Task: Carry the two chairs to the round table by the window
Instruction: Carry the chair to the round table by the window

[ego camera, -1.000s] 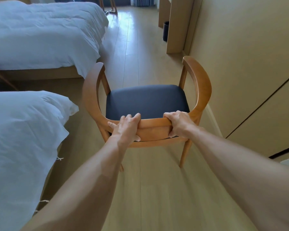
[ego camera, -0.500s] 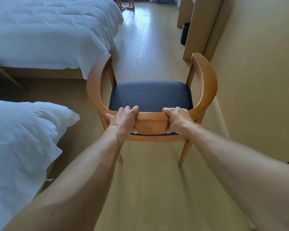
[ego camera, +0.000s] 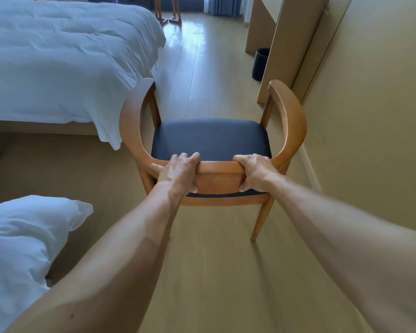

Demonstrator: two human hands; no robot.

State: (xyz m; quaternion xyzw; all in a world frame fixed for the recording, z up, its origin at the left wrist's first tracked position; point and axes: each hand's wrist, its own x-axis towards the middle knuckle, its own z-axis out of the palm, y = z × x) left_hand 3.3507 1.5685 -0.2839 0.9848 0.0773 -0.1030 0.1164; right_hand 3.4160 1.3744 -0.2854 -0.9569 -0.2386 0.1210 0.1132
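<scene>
A wooden armchair (ego camera: pixel 211 138) with a dark padded seat and a curved backrest is held in front of me, facing away. My left hand (ego camera: pixel 179 173) grips the backrest rail left of centre, fingers curled over its top. My right hand (ego camera: pixel 256 171) grips the same rail right of centre. One back leg shows at the lower right; the other legs are mostly hidden. At the far end of the aisle, wooden legs of a piece of furniture (ego camera: pixel 168 10) stand by the window. Only one chair is in sight.
A bed with a white duvet (ego camera: pixel 58 63) fills the upper left, and a second white bed corner (ego camera: pixel 22 241) sits at the lower left. A beige wall (ego camera: pixel 375 116) runs along the right, with a wooden desk panel (ego camera: pixel 296 44) and a black bin (ego camera: pixel 261 63) ahead. The wooden floor aisle (ego camera: pixel 202 56) leads to the window.
The chair and I have moved forward along the aisle. The near bed has slid back to the lower left, and the bin, desk and window end are closer. Both hands keep their grip.
</scene>
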